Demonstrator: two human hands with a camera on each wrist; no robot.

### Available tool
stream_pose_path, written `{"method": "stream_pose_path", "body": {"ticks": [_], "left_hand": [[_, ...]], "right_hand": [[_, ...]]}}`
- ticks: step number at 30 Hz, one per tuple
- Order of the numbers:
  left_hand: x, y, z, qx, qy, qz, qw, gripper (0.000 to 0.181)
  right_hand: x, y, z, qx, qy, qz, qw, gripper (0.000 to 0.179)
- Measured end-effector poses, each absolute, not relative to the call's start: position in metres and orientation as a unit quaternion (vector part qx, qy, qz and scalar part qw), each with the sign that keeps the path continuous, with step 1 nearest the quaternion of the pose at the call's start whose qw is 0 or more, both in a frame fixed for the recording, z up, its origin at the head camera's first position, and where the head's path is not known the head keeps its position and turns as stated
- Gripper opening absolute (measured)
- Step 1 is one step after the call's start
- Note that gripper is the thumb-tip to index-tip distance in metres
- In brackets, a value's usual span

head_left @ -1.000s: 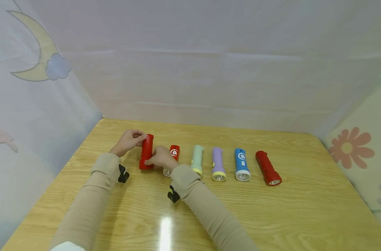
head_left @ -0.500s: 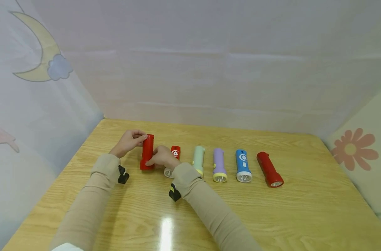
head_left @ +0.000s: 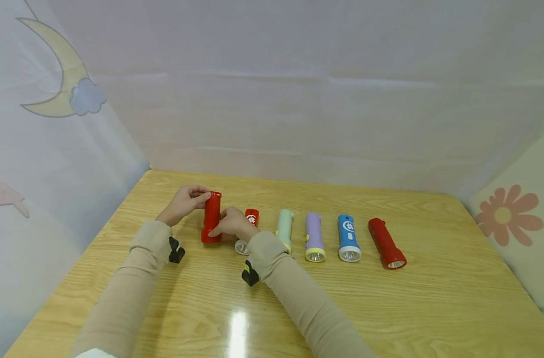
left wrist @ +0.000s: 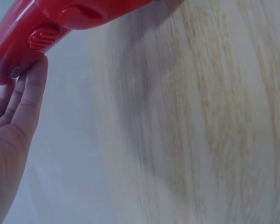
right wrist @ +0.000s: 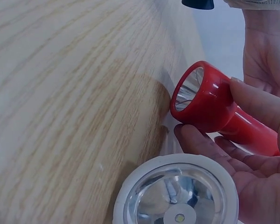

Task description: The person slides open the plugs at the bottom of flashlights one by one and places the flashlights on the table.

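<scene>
Both hands hold one red flashlight (head_left: 212, 217) at the left end of a row of flashlights. My left hand (head_left: 184, 203) pinches its tail end between thumb and fingers. At the head end, the thumb and fingers of my right hand (head_left: 232, 223) grip it. A ridged red switch (left wrist: 43, 37) shows on its side in the left wrist view. The lens end (right wrist: 207, 98) is close to the tabletop in the right wrist view; whether it touches, I cannot tell. Beside my right hand lies a red flashlight with a white emblem and white rim (head_left: 251, 217), partly hidden by that hand.
Farther right on the wooden table (head_left: 433, 298) lie a mint flashlight (head_left: 284, 226), a purple one (head_left: 314, 231), a blue one (head_left: 347, 233) and a slanted plain red one (head_left: 386, 242). Printed cloth (head_left: 272, 99) stands behind the table and at both sides.
The whole scene shifts slightly to the right in the head view. Both hands keep their hold on the red flashlight, with little other visible movement.
</scene>
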State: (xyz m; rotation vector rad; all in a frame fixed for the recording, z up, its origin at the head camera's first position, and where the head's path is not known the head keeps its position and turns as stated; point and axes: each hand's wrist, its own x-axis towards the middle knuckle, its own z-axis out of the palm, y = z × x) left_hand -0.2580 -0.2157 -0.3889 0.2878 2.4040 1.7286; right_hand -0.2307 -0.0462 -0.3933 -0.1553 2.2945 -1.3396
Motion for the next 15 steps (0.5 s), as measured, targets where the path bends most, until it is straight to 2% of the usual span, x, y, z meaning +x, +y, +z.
{"method": "stream_pose_path", "body": {"ticks": [15], "left_hand": [[-0.2554,-0.2136,-0.3857,0.097,0.802,0.585,0.074,0.033]], "right_hand": [[-0.23,-0.0463,-0.393,-0.053,0.824,-0.505,0.251,0.042]]}}
